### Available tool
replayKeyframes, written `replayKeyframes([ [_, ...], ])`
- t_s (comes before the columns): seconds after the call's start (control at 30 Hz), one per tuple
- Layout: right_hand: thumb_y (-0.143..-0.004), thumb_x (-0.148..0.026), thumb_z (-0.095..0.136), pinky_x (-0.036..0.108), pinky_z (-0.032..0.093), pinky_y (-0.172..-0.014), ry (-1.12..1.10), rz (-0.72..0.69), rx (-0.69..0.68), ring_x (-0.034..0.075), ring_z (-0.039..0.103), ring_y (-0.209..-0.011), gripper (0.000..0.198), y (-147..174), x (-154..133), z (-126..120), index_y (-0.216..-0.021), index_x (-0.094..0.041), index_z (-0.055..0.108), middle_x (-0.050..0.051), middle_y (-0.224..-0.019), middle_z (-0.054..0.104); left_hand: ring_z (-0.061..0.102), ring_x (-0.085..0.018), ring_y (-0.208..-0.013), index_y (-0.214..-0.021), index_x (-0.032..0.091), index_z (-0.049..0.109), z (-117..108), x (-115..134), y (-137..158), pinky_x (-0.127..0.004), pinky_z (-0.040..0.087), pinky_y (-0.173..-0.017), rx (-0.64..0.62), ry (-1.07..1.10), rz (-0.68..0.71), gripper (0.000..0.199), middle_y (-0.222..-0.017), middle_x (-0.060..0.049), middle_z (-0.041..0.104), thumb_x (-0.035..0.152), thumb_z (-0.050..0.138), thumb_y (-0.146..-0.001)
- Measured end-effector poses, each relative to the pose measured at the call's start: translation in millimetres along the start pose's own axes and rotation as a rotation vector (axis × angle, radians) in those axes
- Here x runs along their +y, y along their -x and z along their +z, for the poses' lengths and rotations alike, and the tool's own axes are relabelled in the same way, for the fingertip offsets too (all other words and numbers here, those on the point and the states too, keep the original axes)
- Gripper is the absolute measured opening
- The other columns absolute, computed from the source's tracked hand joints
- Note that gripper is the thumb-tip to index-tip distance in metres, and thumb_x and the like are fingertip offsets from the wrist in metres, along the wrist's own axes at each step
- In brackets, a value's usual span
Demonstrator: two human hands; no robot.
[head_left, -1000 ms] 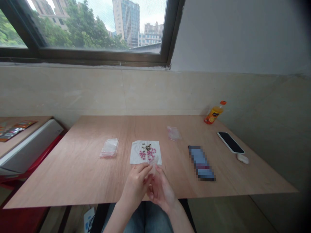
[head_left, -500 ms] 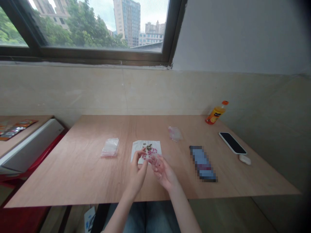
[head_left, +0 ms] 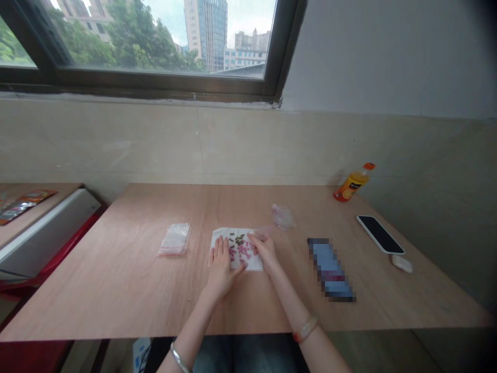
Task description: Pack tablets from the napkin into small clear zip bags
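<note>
A white sheet of paper lies on the table in front of me, with many small pink pieces and several dark green-brown pieces spread over it. They look like pills or capsules, but are too small to be sure. My left hand rests flat on the paper's left part, fingers stretched and thumb spread below the pieces. At the paper's right edge, my right hand has its fingers closed on a small clear plastic bag, which sticks out beyond the fingertips.
A stack of clear zip bags lies left of the paper. Behind to the right is another clear bag with pinkish contents. Farther right are a blurred-out phone, a white-edged phone, a white case and an orange drink bottle.
My hands were together above the paper, holding the clear bag between them. They have parted: the left has flattened onto the paper, and the right has moved to its right edge with the bag.
</note>
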State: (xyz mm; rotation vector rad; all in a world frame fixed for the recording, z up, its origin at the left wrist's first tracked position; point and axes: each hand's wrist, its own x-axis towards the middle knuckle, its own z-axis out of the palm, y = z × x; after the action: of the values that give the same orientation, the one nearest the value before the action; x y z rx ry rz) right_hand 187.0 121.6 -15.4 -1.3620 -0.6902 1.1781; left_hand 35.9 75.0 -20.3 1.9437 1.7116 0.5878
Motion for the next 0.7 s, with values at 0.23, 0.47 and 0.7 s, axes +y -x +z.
replayKeyframes([
  [0.23, -0.060, -0.032, 0.073, 0.035, 0.048, -0.074, 0.447, -0.323, 0.075, 0.020, 0.060, -0.074, 0.029, 1.1, 22.0, 6.5, -0.082, -0.018, 0.061, 0.005, -0.080, 0.064, 0.012, -0.032, -0.146, -0.146, 0.003, 0.020, 1.2, -3.9, 0.1, -0.050, 0.013, -0.117, -0.046, -0.115, -0.022, 0.087, -0.154, -0.025, 0.019, 0.040, 0.056, -0.076],
  [0.47, -0.064, -0.031, 0.071, 0.036, 0.046, -0.079, 0.463, -0.382, 0.044, 0.021, 0.059, -0.081, 0.026, 3.2, 22.2, 5.2, -0.085, -0.018, 0.063, 0.006, -0.086, 0.063, 0.011, -0.033, -0.146, -0.146, 0.001, 0.019, 3.7, -7.2, 1.1, -0.051, 0.012, -0.117, -0.068, -0.081, -0.025, 0.089, -0.154, -0.027, 0.017, 0.039, 0.057, -0.075],
  [0.7, -0.057, -0.025, 0.074, 0.029, 0.046, -0.060, 0.269, -0.235, 0.005, 0.018, 0.058, -0.063, 0.035, 6.2, 6.4, -1.0, -0.088, -0.019, 0.061, 0.002, -0.073, 0.065, 0.017, -0.032, -0.145, -0.145, 0.011, 0.025, -7.7, -12.8, -7.7, -0.052, 0.017, -0.116, 0.017, 0.211, 0.025, 0.085, -0.154, -0.023, 0.023, 0.047, 0.062, -0.077],
])
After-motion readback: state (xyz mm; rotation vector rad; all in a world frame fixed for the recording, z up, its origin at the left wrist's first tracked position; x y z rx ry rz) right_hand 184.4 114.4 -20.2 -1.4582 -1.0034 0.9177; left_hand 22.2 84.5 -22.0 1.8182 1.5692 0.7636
